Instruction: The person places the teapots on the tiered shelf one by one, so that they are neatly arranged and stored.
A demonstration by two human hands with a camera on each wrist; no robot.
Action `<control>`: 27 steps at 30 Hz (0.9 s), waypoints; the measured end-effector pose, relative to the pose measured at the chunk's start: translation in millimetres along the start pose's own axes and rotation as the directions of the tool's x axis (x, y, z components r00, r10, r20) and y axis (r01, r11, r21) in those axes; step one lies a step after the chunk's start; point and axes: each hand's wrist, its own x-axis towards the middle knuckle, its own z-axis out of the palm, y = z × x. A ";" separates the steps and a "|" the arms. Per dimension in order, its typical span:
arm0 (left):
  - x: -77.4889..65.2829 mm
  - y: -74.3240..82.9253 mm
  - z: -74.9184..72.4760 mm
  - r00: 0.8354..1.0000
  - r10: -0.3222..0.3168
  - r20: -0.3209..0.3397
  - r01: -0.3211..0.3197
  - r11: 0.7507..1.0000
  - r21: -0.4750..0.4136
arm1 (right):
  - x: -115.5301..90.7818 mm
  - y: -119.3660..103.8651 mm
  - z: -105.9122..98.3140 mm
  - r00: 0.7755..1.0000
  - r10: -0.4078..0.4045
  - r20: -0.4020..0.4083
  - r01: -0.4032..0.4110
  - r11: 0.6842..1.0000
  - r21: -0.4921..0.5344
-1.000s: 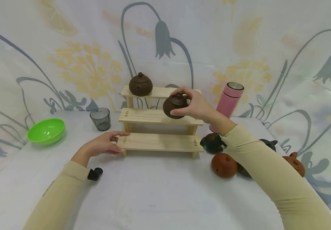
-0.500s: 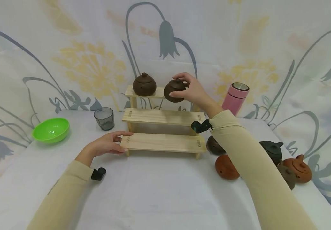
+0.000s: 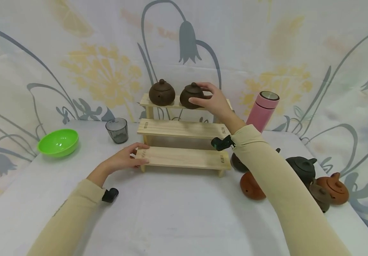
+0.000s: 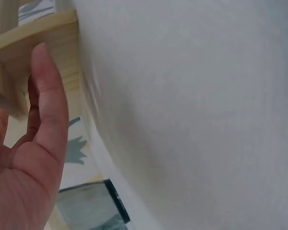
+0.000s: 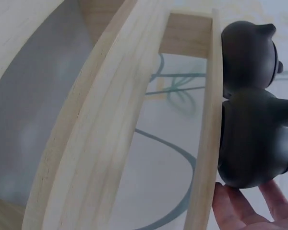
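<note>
A three-tier wooden display stand stands in the middle of the table. My left hand holds the left end of its lowest board, and in the left wrist view the thumb lies along the wooden end. On the top board a dark brown teapot sits at the left. Beside it, further right, a second dark brown teapot rests on the same board. My right hand grips this second teapot from its right side, with fingers around the body in the right wrist view.
Left of the stand are a green bowl and a grey glass cup. A pink thermos stands behind my right forearm. Several more teapots cluster at the right, including a reddish one and a black one, partly behind the sleeve.
My right hand has lifted the second teapot from in front of the middle board up and back onto the top board. The left hand has stayed at the lowest board's end.
</note>
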 end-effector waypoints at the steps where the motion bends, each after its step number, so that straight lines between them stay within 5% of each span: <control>1: 0.3 1.7 1.3 1.000 -0.003 -0.010 0.003 1.000 0.026 | -0.5 -0.3 -0.8 1.000 0.003 0.002 -0.003 1.000 -0.001; 10: -1.5 6.8 4.6 1.000 0.009 -0.025 -0.008 0.999 0.036 | -4.9 -3.2 2.4 0.997 0.039 -0.073 -0.041 0.999 -0.031; 27: 1.2 5.7 3.4 0.999 -0.020 -0.033 0.021 1.000 0.017 | -10.0 -3.2 4.9 0.997 0.060 -0.045 -0.061 0.998 -0.031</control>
